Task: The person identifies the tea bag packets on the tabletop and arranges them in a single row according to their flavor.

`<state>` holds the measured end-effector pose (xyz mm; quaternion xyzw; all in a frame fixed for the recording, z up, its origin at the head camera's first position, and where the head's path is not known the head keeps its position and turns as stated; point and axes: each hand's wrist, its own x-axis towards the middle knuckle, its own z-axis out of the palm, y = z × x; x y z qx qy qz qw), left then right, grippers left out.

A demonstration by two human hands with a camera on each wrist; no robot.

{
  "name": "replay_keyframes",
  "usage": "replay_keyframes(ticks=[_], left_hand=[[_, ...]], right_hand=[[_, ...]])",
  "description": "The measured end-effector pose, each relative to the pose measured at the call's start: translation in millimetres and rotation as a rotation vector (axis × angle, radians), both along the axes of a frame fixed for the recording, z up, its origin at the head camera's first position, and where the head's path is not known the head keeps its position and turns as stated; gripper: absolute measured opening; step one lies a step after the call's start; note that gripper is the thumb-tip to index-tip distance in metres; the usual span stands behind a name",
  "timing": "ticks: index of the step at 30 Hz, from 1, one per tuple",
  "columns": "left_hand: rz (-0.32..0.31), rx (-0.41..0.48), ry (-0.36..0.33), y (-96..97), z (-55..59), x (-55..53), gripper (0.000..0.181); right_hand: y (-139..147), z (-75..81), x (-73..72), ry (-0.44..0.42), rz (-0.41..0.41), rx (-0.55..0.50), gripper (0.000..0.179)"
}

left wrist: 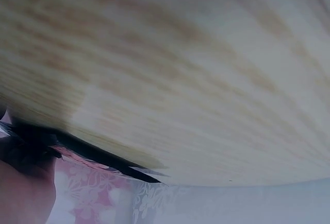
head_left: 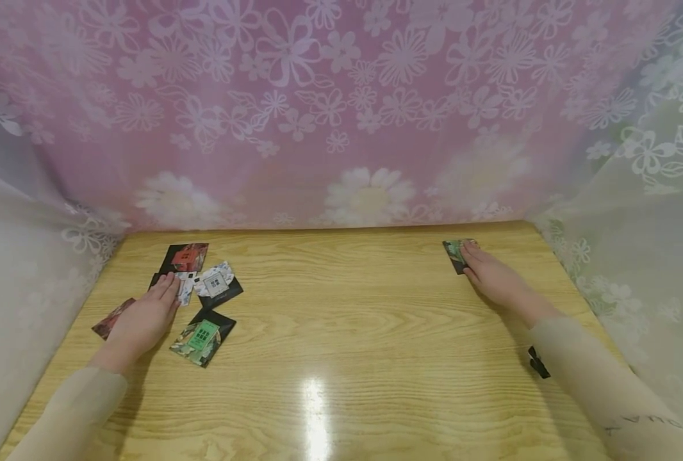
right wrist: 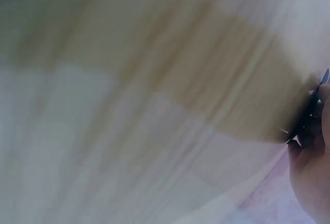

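Observation:
My left hand (head_left: pixel 149 315) lies with straight fingers over a blue-and-white packet (head_left: pixel 186 289) at the table's left. Around it are a black-and-red packet (head_left: pixel 184 257), another blue-and-white packet (head_left: pixel 217 285), a green-labelled packet (head_left: pixel 203 337) and a dark red packet (head_left: pixel 113 318) partly under the hand. Far to the right, my right hand (head_left: pixel 494 276) rests its extended fingers on a dark green packet (head_left: pixel 454 256), the thumb near its edge. In the right wrist view, only a dark edge of the packet (right wrist: pixel 308 112) shows beside the fingers.
The wood-grain table (head_left: pixel 341 320) spans between both hands. A pink flowered curtain (head_left: pixel 330 115) closes off the back, with pale lace curtains at either side. A small black object (head_left: pixel 538 363) shows beside the right sleeve.

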<state>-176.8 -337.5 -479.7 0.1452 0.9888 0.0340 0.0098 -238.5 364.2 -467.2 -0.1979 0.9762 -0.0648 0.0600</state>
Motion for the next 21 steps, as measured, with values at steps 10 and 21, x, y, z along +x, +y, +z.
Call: replay_keyframes(ticks=[10, 21], left_hand=[[-0.001, 0.000, 0.028, 0.8, -2.2, 1.1, 0.056], [0.007, -0.010, 0.039, 2.7, -2.8, 2.3, 0.056]], right_hand=[[32.5, 0.7, 5.7, 0.008, -0.031, -0.002, 0.060], [55.8, 2.0, 7.9, -0.035, -0.052, 0.021, 0.061]])
